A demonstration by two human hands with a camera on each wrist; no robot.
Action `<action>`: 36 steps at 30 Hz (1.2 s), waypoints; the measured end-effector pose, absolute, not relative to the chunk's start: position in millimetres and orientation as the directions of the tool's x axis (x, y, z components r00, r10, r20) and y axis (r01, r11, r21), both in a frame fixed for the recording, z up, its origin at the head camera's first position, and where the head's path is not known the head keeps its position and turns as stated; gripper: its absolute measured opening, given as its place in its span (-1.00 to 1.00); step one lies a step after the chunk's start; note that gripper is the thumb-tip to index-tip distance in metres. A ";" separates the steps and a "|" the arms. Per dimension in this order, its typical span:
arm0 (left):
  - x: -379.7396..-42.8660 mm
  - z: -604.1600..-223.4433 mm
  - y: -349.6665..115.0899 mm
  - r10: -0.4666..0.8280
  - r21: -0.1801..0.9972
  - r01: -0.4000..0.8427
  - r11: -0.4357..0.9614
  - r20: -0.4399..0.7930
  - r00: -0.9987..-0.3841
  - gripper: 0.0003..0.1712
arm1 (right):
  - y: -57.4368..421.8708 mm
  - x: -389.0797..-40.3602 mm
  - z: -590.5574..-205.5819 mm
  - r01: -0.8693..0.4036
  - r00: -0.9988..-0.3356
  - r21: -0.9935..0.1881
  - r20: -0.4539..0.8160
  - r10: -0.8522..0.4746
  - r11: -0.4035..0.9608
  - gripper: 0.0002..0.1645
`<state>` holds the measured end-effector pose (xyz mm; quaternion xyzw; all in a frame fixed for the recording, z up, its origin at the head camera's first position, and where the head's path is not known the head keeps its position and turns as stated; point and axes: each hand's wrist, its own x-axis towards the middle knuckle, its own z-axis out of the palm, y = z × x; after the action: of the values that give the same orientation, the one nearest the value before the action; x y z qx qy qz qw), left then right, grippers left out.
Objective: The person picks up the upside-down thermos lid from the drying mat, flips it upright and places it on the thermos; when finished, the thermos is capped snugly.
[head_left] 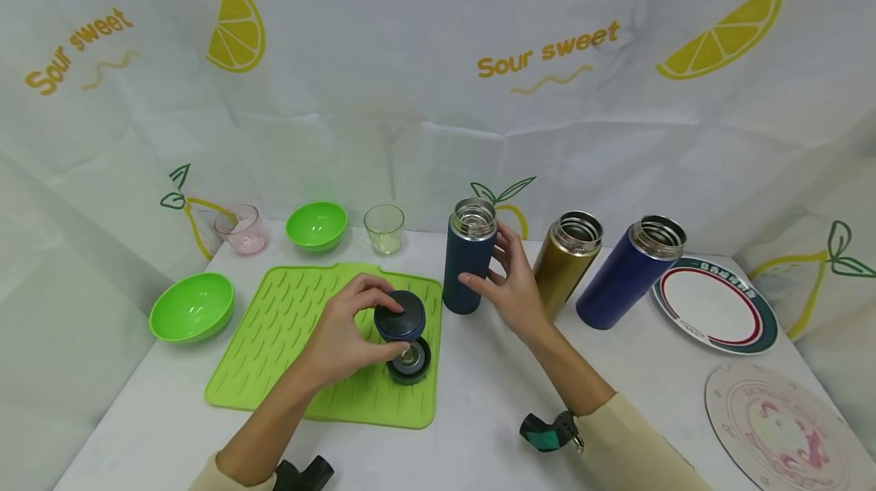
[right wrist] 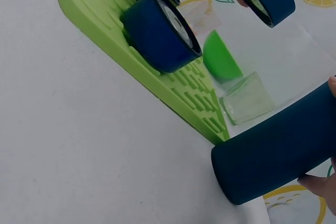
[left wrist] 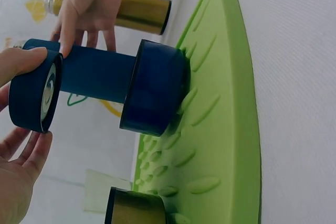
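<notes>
My left hand (head_left: 345,331) pinches a dark teal-blue bottle lid (head_left: 400,316) by its sides, above the green mat. Directly below it in the head view, a blue lid (head_left: 411,364) lies on the mat with its inner side up. A gold lid (left wrist: 137,207) also stands on the mat in the left wrist view; the left hand hides it in the head view. My right hand (head_left: 513,289) holds an upright, lidless dark teal bottle (head_left: 464,267) from the right, thumb in front. The bottle stands beside the mat's right edge.
Right of the held bottle stand an uncapped gold bottle (head_left: 566,259) and an uncapped blue bottle (head_left: 626,278). A rimmed plate (head_left: 760,324) and a pink round mat (head_left: 725,400) lie further right. Green bowls (head_left: 192,308), a pink glass (head_left: 249,236) and a clear glass (head_left: 385,232) surround the green mat (head_left: 274,339).
</notes>
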<state>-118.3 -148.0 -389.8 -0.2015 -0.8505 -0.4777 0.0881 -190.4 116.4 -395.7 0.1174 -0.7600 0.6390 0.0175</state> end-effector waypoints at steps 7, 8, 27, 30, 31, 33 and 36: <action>-118.5 -390.9 -148.8 0.257 0.780 0.421 0.463 0.337 -0.906 -0.56 | 113.0 -191.8 -405.6 -0.189 -0.976 -0.975 0.173 -0.129 0.119 0.20; -118.7 -391.1 -148.7 0.258 0.779 0.423 0.463 0.338 -0.905 -0.56 | 112.5 -191.8 -406.2 -0.191 -0.976 -0.975 0.177 -0.124 0.115 0.21; -124.6 -388.6 -145.4 0.258 0.755 0.446 0.481 0.364 -0.895 -0.56 | 111.2 -190.0 -408.0 -0.183 -0.982 -0.967 0.173 -0.073 0.179 0.19; -127.3 -383.7 -145.2 0.258 0.749 0.464 0.472 0.386 -0.886 -0.56 | 112.4 -189.0 -406.9 -0.198 -0.979 -0.959 0.183 -0.091 0.201 0.18; -128.4 -381.5 -145.0 0.258 0.746 0.473 0.468 0.397 -0.881 -0.56 | 112.8 -188.9 -406.4 -0.201 -0.978 -0.958 0.184 -0.097 0.207 0.18; -130.7 -376.7 -144.5 0.257 0.741 0.489 0.459 0.416 -0.872 -0.55 | 113.9 -188.5 -405.1 -0.210 -0.975 -0.952 0.188 -0.117 0.222 0.17; -133.3 -366.8 -143.2 0.252 0.732 0.512 0.449 0.446 -0.859 -0.54 | 116.6 -187.6 -400.8 -0.223 -0.971 -0.943 0.190 -0.148 0.248 0.15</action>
<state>-133.3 -143.2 -366.8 -0.2273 -0.8400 -0.4730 0.1377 -187.6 116.6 -400.8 0.1172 -0.7894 0.6018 0.0312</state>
